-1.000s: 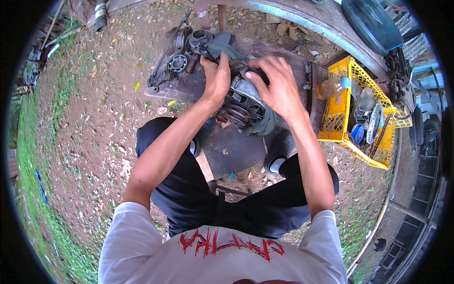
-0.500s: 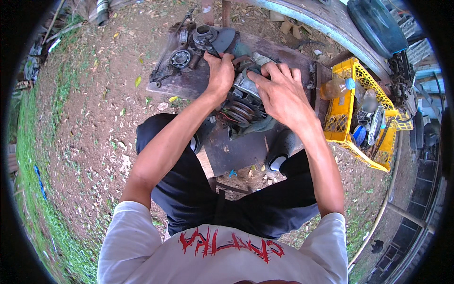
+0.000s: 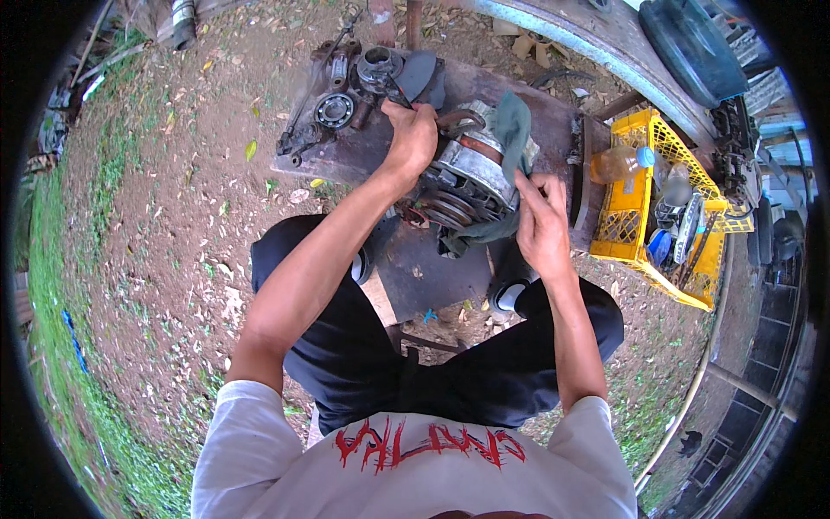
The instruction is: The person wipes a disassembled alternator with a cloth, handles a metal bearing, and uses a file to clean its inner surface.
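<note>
Green cloth (image 3: 513, 125), pinched by the right hand (image 3: 545, 223), lies against the right side of the metal housing (image 3: 474, 164) on the worktop (image 3: 350, 156), while the left hand (image 3: 413, 141), its grip unclear, sits at the housing's left, presumably steadying it.

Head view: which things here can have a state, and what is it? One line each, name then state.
Left hand: curled beside the motor; its grip is unclear.
Right hand: pinching the cloth.
Cloth: draped loosely against the motor.
Motor: on the bench, partly covered.
Bearing: lying flat, balls exposed.
Bottle: capped.
Crate: open, holding things.
</note>
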Available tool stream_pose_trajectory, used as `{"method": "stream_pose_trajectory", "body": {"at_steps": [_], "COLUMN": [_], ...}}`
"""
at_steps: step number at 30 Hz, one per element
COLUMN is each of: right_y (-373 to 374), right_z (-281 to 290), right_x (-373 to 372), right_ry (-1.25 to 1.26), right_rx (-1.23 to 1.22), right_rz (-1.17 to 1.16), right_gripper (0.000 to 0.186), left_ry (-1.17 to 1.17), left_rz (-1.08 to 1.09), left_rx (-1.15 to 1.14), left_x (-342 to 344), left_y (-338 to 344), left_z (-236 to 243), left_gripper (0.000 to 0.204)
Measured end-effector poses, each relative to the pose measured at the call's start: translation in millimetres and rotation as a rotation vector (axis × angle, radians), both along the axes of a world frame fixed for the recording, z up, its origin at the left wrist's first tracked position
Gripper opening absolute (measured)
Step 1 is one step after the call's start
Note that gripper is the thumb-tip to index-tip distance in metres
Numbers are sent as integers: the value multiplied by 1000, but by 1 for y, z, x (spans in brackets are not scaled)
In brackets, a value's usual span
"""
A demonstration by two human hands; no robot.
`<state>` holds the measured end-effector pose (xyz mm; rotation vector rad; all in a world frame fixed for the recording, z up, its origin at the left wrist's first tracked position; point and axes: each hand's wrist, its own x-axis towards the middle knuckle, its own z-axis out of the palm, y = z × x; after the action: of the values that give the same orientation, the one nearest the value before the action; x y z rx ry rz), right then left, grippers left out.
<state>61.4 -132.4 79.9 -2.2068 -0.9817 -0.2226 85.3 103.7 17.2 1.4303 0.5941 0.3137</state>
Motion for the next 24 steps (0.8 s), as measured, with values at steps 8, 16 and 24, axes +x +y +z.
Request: {"method": "stream_pose_trajectory", "body": {"at_steps": [8, 16, 24], "right_y": [36, 18, 13], "right_z": [12, -10, -81], "right_x": [26, 2, -63], "right_ry": [-76, 46, 95], "right_rx": [-162, -112, 268], "right_rz": [51, -54, -450], "right_gripper": [33, 41, 37], "left_ry": [121, 38, 216], "left_rz": [-51, -61, -351], "left_rx": [-36, 70, 94], "left_x": [8, 6, 23], "left_y": [4, 9, 8], "left_z": [9, 6, 36], "left_gripper": [44, 45, 41]}}
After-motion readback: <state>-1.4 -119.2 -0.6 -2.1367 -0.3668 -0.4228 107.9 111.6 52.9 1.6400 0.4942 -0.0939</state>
